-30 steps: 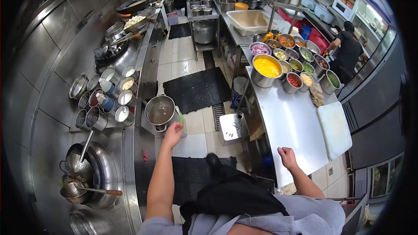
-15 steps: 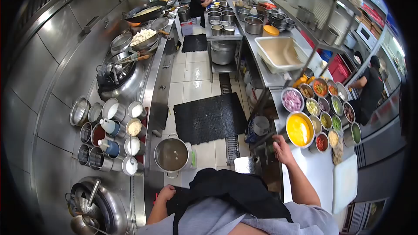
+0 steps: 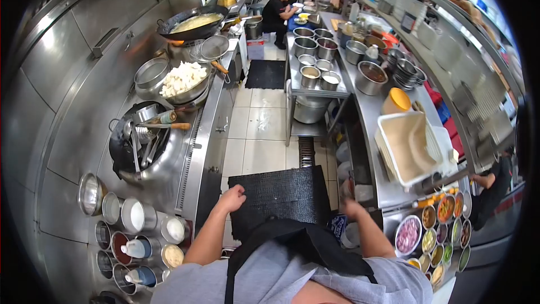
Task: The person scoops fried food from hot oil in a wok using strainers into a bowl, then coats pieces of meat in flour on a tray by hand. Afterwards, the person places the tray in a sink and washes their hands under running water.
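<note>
My left hand (image 3: 231,199) hangs over the black floor mat (image 3: 281,197), fingers loosely curled in with nothing in them. My right hand (image 3: 352,209) is smeared by motion beside the right counter; its fingers do not show clearly. Nearest to it, under the counter, stand a blue-labelled container (image 3: 338,225) and a pale tub (image 3: 352,236). On the right counter is a large off-white plastic tub (image 3: 388,155), with a metal container of chopped onion (image 3: 408,235) nearer me.
At left, a wok (image 3: 115,149) holds ladles and tools, beyond it a heaped bowl of white cubes (image 3: 184,79). A wok of food (image 3: 194,24) sits on the far burner. Pots stand on a steel table (image 3: 319,90) ahead. One person (image 3: 275,10) works beyond; another (image 3: 494,188) is at right.
I have moved forward along the aisle. The floor pot and yellow liquid have mostly dropped out of view. My left hand has risen forward; my right has left the ingredient containers.
</note>
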A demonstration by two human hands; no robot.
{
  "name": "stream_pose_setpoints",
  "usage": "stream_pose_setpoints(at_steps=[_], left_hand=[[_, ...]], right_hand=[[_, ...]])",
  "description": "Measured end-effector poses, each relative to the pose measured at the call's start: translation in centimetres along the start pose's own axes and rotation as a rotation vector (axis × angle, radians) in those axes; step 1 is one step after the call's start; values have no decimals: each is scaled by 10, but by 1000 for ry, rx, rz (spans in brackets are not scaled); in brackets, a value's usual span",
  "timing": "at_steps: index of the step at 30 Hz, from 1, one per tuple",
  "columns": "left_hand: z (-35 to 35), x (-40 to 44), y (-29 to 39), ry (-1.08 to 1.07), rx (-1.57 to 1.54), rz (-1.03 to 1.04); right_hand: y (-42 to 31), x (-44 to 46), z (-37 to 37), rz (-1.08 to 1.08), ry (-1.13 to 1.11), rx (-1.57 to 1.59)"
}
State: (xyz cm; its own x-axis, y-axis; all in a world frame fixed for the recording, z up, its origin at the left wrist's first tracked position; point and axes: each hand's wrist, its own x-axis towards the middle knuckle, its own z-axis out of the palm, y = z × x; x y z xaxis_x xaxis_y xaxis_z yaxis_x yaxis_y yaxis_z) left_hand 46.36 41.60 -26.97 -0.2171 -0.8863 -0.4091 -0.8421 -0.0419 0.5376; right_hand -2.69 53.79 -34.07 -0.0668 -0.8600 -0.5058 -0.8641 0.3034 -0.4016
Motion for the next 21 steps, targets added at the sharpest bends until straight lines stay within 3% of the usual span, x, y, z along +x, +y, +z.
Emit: stream_pose_setpoints(at_steps=[1,2,4,7,9,10,11,13,16,18,21], left_hand=[[-18,23,8,-8,-38,91],[-40,47,17,-9,-71,183],[-79,89,39,-42,-49,181],[-110,165,40,-89,50,102],[-123,214,45,-106,107,87],[-124,236,49,-128,150,83],[-135,257,65,-194,36,52],[-138,311,70,-89,-21,110],[-136,373,67,-52,-18,44],[-170,409,79,-46,39,4],[-219,455,91,160,-241,-202]], right_hand=[[19,2,17,-74,-209,-394],[83,41,77,-224,-106,0],[71,50,79,247,-149,728],[21,70,11,286,-226,715],[49,157,23,134,-254,749],[-7,169,-41,139,-231,713],[-37,201,-76,-35,-137,527],[-68,294,-118,-223,-124,539],[-158,389,-212,-494,-172,174],[-216,437,-261,-579,-171,144],[-293,493,-311,-542,-348,419]])
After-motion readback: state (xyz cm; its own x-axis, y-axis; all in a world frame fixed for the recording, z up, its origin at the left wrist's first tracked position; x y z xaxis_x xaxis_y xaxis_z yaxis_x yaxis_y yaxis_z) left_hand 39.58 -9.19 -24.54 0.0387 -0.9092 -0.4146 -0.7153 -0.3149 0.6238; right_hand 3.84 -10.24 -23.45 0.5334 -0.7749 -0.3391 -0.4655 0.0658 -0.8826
